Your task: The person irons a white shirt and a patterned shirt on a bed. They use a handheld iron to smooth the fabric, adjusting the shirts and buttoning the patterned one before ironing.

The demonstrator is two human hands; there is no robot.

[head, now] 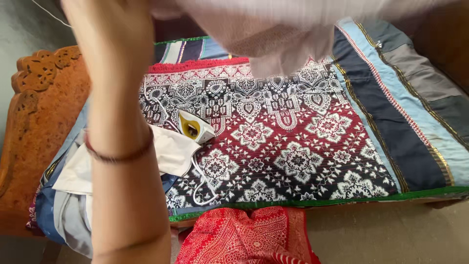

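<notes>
Bed with red-black patterned quilt [293, 146]. Left hand [110, 29] lifts pale pink cloth [273, 34]; finger state unclear. Keep it clear of the yellow-white iron [194, 126].

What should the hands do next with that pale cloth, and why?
Probably lower the pale cloth onto the patterned spread. The left hand holds it up, blurred, over open space, and the iron stands at the side.

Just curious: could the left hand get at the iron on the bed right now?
Probably not at once: the left hand is raised, holding up the pale cloth. The iron sits uncovered on the patterned spread, so the way is otherwise free.
</notes>
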